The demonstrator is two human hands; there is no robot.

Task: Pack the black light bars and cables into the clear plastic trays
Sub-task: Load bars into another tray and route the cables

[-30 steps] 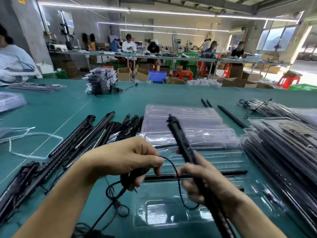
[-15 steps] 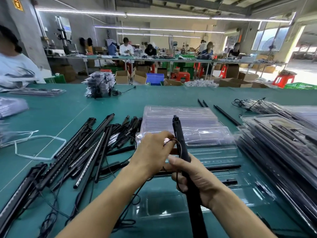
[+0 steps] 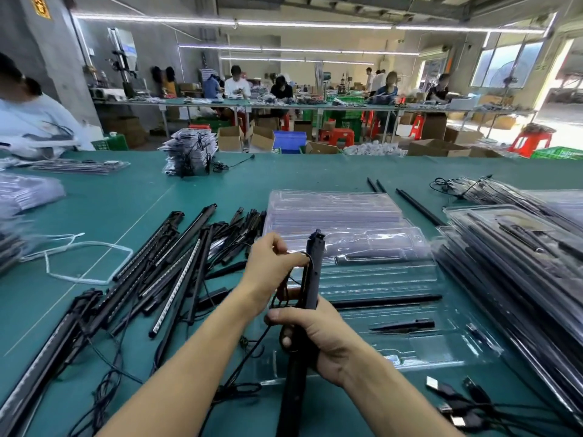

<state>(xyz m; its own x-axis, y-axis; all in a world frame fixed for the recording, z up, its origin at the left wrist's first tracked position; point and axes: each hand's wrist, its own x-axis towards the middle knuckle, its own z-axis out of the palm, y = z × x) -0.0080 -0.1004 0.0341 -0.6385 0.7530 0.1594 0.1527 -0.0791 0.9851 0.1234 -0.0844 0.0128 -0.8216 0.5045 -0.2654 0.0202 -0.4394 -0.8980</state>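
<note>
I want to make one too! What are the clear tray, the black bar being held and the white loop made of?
Tray: thin clear plastic, glossy; light glints on its moulded ridges. Bar: matte black, probably plastic or coated metal; the look leaves that open. Loop: soft white cord or strap, maybe plastic; it lies limp and curved.

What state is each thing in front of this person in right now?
Left hand: pinches the cable.
Right hand: grips the held light bar.
Held light bar: tilted upward above the open tray, not packed.
Cable: looped beside the held light bar, hanging down.
Open tray: holds one packed bar and a black pointed piece.
Empty tray stack: nested, behind the open tray.
Filled trays: stacked at the right.
Loose light bars: heaped at the left, unpacked.
</note>
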